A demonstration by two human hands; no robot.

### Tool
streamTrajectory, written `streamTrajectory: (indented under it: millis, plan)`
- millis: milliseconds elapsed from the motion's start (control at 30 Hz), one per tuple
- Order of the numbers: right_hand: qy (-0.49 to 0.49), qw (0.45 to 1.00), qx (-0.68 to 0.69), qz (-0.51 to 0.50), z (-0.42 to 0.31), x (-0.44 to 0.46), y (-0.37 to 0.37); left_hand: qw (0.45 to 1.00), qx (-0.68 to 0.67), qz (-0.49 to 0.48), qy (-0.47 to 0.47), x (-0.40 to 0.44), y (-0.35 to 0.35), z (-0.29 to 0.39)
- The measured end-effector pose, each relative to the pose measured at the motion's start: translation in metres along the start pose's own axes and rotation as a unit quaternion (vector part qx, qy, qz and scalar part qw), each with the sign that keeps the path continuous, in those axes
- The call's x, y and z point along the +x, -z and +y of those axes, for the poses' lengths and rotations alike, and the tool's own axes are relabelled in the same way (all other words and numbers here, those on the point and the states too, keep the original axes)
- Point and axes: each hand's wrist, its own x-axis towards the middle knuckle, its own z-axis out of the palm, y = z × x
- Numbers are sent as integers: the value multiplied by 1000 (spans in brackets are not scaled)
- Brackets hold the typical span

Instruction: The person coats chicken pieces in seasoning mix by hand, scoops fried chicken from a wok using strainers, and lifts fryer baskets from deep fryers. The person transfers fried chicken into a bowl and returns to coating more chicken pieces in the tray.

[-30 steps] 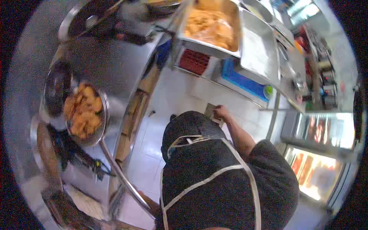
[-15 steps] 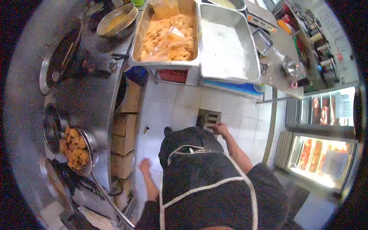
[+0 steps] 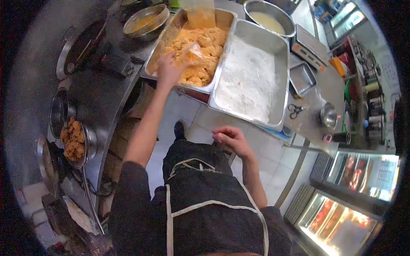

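One tray, lengthwise forward; left fingers over food; right fingers bent; holds unclear.

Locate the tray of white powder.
In the head view, the powder tray is right of centre, between the tray of orange food and the scissors.

"What's on the counter to your right?"

"I've got dark-handled scissors lying near a round metal bowl, and a small steel tray just beside a boxy appliance with orange along its edge."

"And past that?"

"I see two lit display fridges with reddish goods inside; I can't make out what they are."

"Your left?"

"A wide round pan at the worktop's far end, and cardboard boxes below. Pale tiles cover my floor."
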Motion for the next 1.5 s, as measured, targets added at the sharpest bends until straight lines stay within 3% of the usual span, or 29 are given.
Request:
streamTrajectory:
  millis: [67,133,167,233,300,400,500,533,600,633,767,833,867,967,1000,1133,1200,1300,1333,1400,1467,1500]
  plan:
    - [54,998,-16,11,-23,36,-17,992,113,59,-20,17,-41,-19]
    - [108,991,-51,56,-41,76,-30,980,118,-155,48,32,-57,-37]
    - [111,991,-58,53,-49,97,-34,981,116,-147,49,36,-64,-46]
    - [185,943,-226,158,-66,142,-47,988,-15,-133,74,46,-65,-57]
    - [185,932,-242,197,-79,192,-59,984,-57,-152,70,58,-48,-53]
    - [360,776,-433,284,-78,271,-57,974,-156,-159,51,66,-36,-56]
    - [137,865,-427,225,-77,315,-46,975,-180,-132,-4,76,-7,-47]
    - [212,867,-406,196,-55,339,-18,967,-212,-139,-12,78,1,-43]
    - [228,898,-312,209,-59,336,-24,965,-199,-169,-19,78,15,-38]
    - [221,898,-318,211,-59,339,-29,960,-219,-172,-20,78,17,-38]
    - [111,970,-31,215,-52,331,-29,931,-276,-237,4,88,29,-32]
    - [69,967,119,213,-59,320,-24,949,-254,-189,10,88,29,-27]
    - [75,965,121,220,-64,318,-22,950,-267,-159,12,85,26,-24]
    - [125,915,327,201,-92,305,-41,941,-277,-186,60,63,-12,-28]
    - [148,907,346,191,-100,303,-43,918,-297,-255,61,66,-16,-29]
    - [174,892,399,118,-92,315,0,912,-283,-297,5,74,-15,-11]
    - [193,886,370,202,-91,330,11,901,-269,-335,-50,73,-1,2]
    - [255,874,248,330,-85,336,12,878,-286,-381,-38,68,9,4]
    - [266,867,211,364,-82,335,9,900,-250,-356,-42,65,6,-6]
    - [199,860,430,191,-89,328,8,892,-282,-351,48,63,16,-32]
    - [167,881,400,192,-114,298,-14,927,-193,-304,101,58,28,-73]
    - [138,902,363,191,-118,288,-20,937,-152,-311,47,56,35,-99]
